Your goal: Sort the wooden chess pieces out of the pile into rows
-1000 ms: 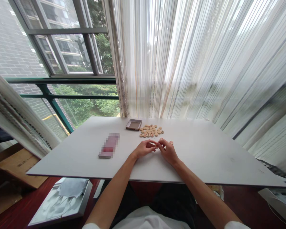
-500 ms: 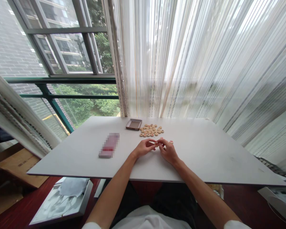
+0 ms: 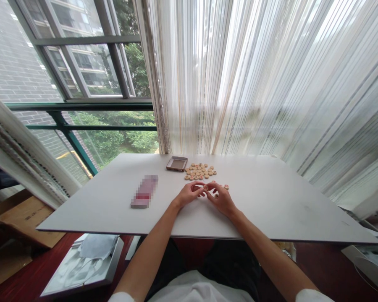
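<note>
My left hand (image 3: 189, 194) and my right hand (image 3: 222, 199) meet over the white table, fingertips curled towards each other. Pinched between them is a small round wooden xiangqi piece (image 3: 206, 187), its face partly covered by my fingers. One loose piece (image 3: 216, 195) shows under my right palm, and another with a red mark (image 3: 226, 187) lies just beyond my right knuckles. Past my fingertips spreads a group of several light wooden xiangqi pieces (image 3: 199, 171), lying flat, some with red or dark characters.
An open shallow box (image 3: 177, 169) sits at the table's far edge, left of the pieces. A blurred pinkish box (image 3: 145, 192) lies on the left of the white table (image 3: 277, 201). Behind hang striped sheer curtains (image 3: 239, 84); cardboard (image 3: 25, 218) stands at the lower left.
The fingers of my right hand have shifted slightly around the piece, which has moved a little up and left. The loose piece under my right palm shows more clearly.
</note>
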Motion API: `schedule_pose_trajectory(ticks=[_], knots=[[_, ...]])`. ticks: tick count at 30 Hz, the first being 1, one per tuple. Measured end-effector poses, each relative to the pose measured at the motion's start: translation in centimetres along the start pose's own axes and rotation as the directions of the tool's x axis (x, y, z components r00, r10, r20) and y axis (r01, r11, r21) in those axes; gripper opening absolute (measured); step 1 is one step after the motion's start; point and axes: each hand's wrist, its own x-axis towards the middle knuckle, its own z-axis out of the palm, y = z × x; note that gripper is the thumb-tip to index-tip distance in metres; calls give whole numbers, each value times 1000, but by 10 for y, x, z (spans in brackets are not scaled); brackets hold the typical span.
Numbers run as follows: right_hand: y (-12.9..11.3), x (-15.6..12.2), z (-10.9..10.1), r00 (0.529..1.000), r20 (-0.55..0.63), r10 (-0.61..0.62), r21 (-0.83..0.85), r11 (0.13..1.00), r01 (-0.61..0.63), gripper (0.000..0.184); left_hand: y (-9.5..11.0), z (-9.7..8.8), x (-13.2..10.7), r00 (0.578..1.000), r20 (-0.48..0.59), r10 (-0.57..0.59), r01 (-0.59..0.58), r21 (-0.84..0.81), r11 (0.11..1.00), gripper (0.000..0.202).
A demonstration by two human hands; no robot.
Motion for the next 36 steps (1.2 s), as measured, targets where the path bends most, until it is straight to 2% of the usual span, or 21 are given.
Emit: schedule_pose_trajectory(ticks=[10, 16, 21, 23, 28, 30, 36], knots=[[0, 0, 1, 996, -40, -82, -66, 995, 79, 16, -3, 0, 1, 1000, -16, 10, -10, 23, 1000, 52], [4, -2, 4, 987, 10, -163, -109, 981, 163, 17, -4, 2, 2, 1000, -20, -15, 14, -11, 1000, 54], [1, -2, 3, 983, 31, -179, -133, 974, 181, 19, -3, 3, 1, 999, -42, 15, -15, 17, 1000, 50], [1, -1, -1, 987, -3, -162, -149, 976, 160, 21, -2, 4, 2, 998, -63, 13, -12, 17, 1000, 48], [5, 2, -12, 981, -181, -68, -172, 984, 37, 20, -3, 3, 3, 994, -113, -11, 14, 20, 1000, 46], [6, 2, -14, 978, -200, -56, -168, 986, 22, 20, -3, 4, 4, 993, -118, -11, 14, 20, 1000, 46], [-4, 1, -6, 988, -21, -150, -150, 978, 145, 24, -2, 3, 2, 996, -83, 19, -15, 52, 999, 45]])
